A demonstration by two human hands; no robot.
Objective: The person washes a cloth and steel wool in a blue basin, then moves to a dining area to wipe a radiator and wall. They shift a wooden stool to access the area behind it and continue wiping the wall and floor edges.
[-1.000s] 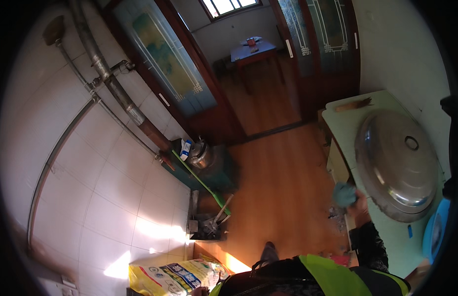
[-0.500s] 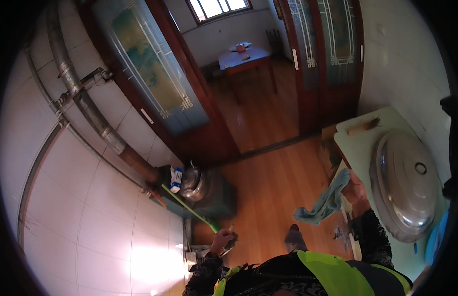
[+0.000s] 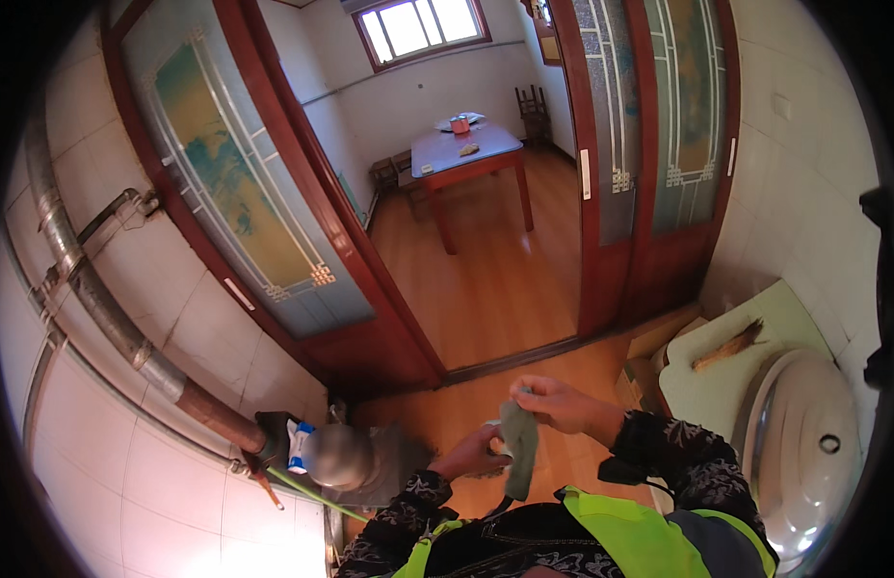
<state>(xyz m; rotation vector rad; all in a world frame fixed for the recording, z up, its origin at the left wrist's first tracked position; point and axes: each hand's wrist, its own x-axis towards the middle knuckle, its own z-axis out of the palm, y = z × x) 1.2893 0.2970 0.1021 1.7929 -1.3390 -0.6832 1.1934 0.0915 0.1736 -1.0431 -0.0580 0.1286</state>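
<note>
Item: right hand (image 3: pixel 563 405), lower centre of frame — fingers closed, pinching the top of a grey-green cloth (image 3: pixel 519 448) that hangs down. Left hand (image 3: pixel 476 451) just beside it, curled on the cloth's lower edge. I judge the loose pinch could slip — cloth drops to the wooden floor (image 3: pixel 486 279). Lower right: metal lid (image 3: pixel 803 453).

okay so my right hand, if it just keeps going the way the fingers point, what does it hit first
The right hand points toward your left, pinching the top of the grey-green cloth. Going straight on, it would probably meet the left hand first, just below and left of it, though depth is hard to judge.
</note>
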